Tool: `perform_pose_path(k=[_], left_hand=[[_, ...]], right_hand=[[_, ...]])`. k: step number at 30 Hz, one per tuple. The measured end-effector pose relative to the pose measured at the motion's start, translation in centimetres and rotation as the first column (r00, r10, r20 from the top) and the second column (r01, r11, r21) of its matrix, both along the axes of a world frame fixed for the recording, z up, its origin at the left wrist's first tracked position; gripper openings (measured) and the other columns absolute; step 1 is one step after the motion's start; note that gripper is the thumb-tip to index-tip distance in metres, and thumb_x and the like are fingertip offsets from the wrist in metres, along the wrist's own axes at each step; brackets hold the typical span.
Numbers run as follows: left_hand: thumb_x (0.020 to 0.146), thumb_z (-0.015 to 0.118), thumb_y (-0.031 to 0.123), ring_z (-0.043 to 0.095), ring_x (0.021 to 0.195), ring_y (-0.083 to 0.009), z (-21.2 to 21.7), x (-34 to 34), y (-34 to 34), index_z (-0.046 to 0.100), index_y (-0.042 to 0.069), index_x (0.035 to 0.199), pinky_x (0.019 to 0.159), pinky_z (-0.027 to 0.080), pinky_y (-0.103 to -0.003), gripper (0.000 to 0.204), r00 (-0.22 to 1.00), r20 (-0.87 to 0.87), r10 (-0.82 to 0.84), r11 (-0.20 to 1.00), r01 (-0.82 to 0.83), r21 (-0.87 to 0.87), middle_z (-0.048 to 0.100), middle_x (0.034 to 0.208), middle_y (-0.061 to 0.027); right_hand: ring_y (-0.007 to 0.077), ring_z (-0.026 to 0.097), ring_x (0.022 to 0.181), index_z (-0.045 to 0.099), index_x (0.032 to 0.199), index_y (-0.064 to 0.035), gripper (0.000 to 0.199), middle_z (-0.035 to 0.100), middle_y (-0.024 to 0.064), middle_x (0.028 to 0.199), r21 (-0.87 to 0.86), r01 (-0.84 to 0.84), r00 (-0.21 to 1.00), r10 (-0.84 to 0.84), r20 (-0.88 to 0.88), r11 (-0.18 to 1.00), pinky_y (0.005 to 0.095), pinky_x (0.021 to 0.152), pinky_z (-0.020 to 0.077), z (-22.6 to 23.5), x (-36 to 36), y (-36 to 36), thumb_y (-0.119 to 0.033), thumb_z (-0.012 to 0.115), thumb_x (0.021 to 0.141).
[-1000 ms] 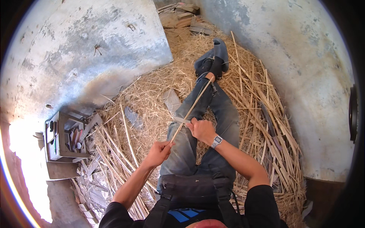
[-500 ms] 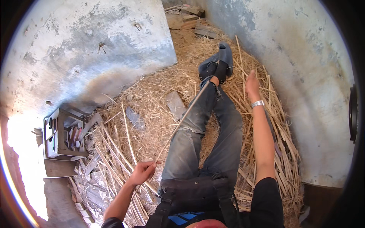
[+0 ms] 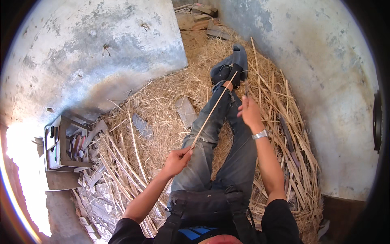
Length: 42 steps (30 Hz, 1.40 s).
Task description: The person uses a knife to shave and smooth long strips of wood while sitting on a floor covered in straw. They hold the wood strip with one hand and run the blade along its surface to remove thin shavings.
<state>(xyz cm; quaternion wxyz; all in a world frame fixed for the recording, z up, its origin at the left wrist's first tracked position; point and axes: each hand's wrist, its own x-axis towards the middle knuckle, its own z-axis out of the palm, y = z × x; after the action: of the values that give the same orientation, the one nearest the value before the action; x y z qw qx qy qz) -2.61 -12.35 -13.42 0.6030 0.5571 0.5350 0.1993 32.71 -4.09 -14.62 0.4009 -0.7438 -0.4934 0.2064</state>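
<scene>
My left hand point(image 3: 178, 161) is closed round the near end of a thin, pale stick point(image 3: 211, 115). The stick slants forward and right across my jeans, and its far tip lies over my crossed ankles. To the right of that tip, my right hand point(image 3: 250, 114) is raised above my lower leg, its fingers curled. A narrow dark piece point(image 3: 246, 88) shows just beyond its fingertips; its kind is too small to tell. The right hand appears apart from the stick. My outstretched legs point(image 3: 199, 156) lie on straw and shavings, ending in dark grey footwear point(image 3: 239, 57).
Long split sticks point(image 3: 298, 175) are heaped along the right wall, with more sticks point(image 3: 122, 156) at left. Flat grey pieces point(image 3: 186, 110) lie in the straw. A small wooden cabinet point(image 3: 67, 144) holding odds and ends stands left. Planks point(image 3: 205, 16) are stacked at the back.
My left hand has moved forward and right, carrying the stick farther over my ankles. My right hand has come left and nearer, from above the stick heap to beside the stick's tip.
</scene>
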Motion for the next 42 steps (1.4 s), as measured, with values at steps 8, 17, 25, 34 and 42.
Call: perform_pose_path(k=[8,17,25,34,42], left_hand=[[0.105,0.062,0.026,0.049,0.058,-0.0039,-1.9,2.7,1.4,0.07,0.006,0.132,0.054,0.041,-0.025,0.034,0.996,-0.067,-0.05,0.996,0.055,0.066,0.055,0.066,0.0042],[0.105,0.063,0.022,0.047,0.055,-0.0029,-2.9,2.9,1.2,0.073,0.001,0.121,0.051,0.039,-0.025,0.029,0.99,0.126,0.055,0.994,-0.042,-0.103,0.057,0.066,0.0051],[0.105,0.063,0.021,0.043,0.054,-0.0022,-2.2,-0.1,-0.4,0.073,0.002,0.125,0.049,0.034,-0.024,0.029,0.998,0.061,0.001,1.0,0.001,-0.027,0.052,0.066,0.0071],[0.107,0.061,0.019,0.04,0.054,-0.002,3.3,-9.2,-7.0,0.07,-0.002,0.126,0.048,0.032,-0.024,0.03,0.991,-0.11,-0.075,0.994,0.066,-0.082,0.047,0.062,0.0081],[0.106,0.063,0.022,0.043,0.056,-0.003,4.2,-18.5,-9.4,0.072,-0.002,0.123,0.049,0.034,-0.025,0.031,0.991,-0.079,-0.107,0.974,0.089,-0.207,0.05,0.063,0.0044]], right_hand=[[0.0436,0.067,0.065,0.06,0.093,-0.005,0.044,0.066,0.0197,0.068,-0.103,-0.42,0.89,0.432,0.149,0.902,0.0545,0.059,0.0512,-0.8,-8.5,-4.8,-0.045,0.048,0.107],[0.043,0.066,0.057,0.064,0.089,-0.0041,0.047,0.065,0.0226,0.062,-0.231,-0.486,0.791,0.537,0.293,0.843,0.0548,0.053,0.0526,-2.0,-11.6,-8.5,-0.046,0.049,0.105],[0.0402,0.065,0.053,0.065,0.087,-0.0048,0.048,0.064,0.0206,0.06,-0.21,-0.48,0.758,0.523,0.39,0.852,0.0521,0.049,0.0517,-2.8,-11.1,-7.3,-0.046,0.049,0.105],[0.0429,0.066,0.057,0.064,0.085,-0.0066,0.048,0.065,0.0215,0.063,-0.12,-0.289,0.831,0.311,0.461,0.95,0.0559,0.052,0.0508,-4.1,-7.4,-3.8,-0.046,0.048,0.106],[0.0478,0.068,0.086,0.07,0.105,-0.0012,0.043,0.07,0.0297,0.09,-0.155,-0.042,0.94,0.092,0.329,0.987,0.057,0.078,0.0542,-6.9,0.9,3.4,-0.037,0.046,0.107]])
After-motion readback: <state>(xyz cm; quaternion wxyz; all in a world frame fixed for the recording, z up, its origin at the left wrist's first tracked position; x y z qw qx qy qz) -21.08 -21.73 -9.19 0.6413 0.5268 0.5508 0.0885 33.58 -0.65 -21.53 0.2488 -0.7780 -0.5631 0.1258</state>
